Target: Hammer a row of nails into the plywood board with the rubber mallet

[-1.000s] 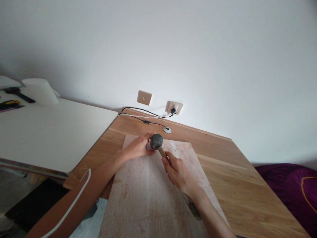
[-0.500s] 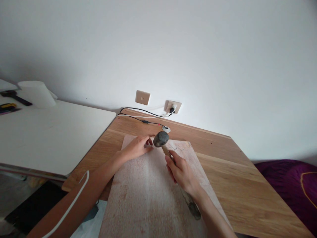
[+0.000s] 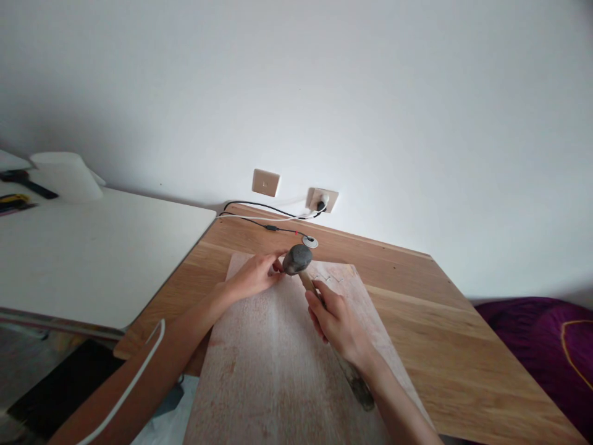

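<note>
Pale wooden board (image 3: 278,371) lying lengthwise on an oak counter (image 3: 445,327), seen from above and in front of the person. The dark grey head of a wooden-handled mallet (image 3: 297,259) is raised just above the far part of the board, beside the left hand (image 3: 252,278). The right hand (image 3: 338,324) grips the handle with its fingers (image 3: 317,309) closed around it, and the handle's lower end extends past the wrist, above the board. The left hand rests on the board with its fingers (image 3: 277,266) curled and narrowly drawn together, their tips next to the mallet head; whether they pinch anything small cannot be determined. Faint small marks are visible on the board just beyond the mallet head, too small to identify.

Background: a black cable and a white cable (image 3: 264,216) run along the far edge of the counter from a plugged wall socket (image 3: 322,199), and the black cable ends at a round grommet (image 3: 310,241). A light switch (image 3: 265,182) is set in the wall to the left of the socket. At left, a white-topped counter (image 3: 92,259) carries a white roll (image 3: 65,176) and a black-handled tool (image 3: 28,183). At lower right lies purple cloth (image 3: 532,352).
</note>
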`<state>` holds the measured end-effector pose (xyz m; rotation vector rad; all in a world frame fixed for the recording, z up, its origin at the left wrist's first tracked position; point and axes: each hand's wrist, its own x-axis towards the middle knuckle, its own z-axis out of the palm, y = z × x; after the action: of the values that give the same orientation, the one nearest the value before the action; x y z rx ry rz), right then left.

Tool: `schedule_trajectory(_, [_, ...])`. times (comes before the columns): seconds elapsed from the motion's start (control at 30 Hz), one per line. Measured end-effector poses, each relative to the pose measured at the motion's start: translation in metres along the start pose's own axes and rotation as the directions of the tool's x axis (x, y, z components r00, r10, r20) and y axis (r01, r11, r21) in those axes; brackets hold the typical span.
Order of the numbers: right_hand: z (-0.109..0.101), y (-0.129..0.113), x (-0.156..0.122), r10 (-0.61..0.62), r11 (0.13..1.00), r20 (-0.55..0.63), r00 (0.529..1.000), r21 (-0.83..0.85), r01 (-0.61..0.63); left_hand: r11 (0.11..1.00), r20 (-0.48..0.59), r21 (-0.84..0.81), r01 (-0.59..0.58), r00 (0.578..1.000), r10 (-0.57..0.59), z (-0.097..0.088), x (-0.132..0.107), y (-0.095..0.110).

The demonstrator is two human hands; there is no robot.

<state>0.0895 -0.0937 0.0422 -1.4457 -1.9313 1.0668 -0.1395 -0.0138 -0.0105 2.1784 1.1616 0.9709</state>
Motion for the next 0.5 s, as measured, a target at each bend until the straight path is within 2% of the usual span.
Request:
schedule_trajectory(0.17, [0.006,0.008,0.006,-0.024,0.999,0.021,0.999,-0.034,0.025,0.995,-0.041,0.011,-0.095,0.995,0.096,0.002,-0.002,-0.005])
schedule_trajectory(0.3, [0.003,0.007,0.004,-0.019,1.0,0.002,1.0,-0.013,0.019,0.995,-0.053,0.026,-0.093,0.994,0.095,0.003,-0.004,-0.006])
schedule_trajectory(0.4, [-0.005,0.008,-0.007,0.029,0.999,-0.039,0.999,0.045,-0.027,0.993,-0.05,0.054,-0.109,0.992,0.111,0.0,-0.005,-0.003])
schedule_trajectory(0.5, [-0.019,0.02,-0.027,0.11,0.989,-0.077,0.991,0.109,-0.102,0.983,-0.057,0.127,-0.133,0.988,0.141,-0.006,-0.007,0.007])
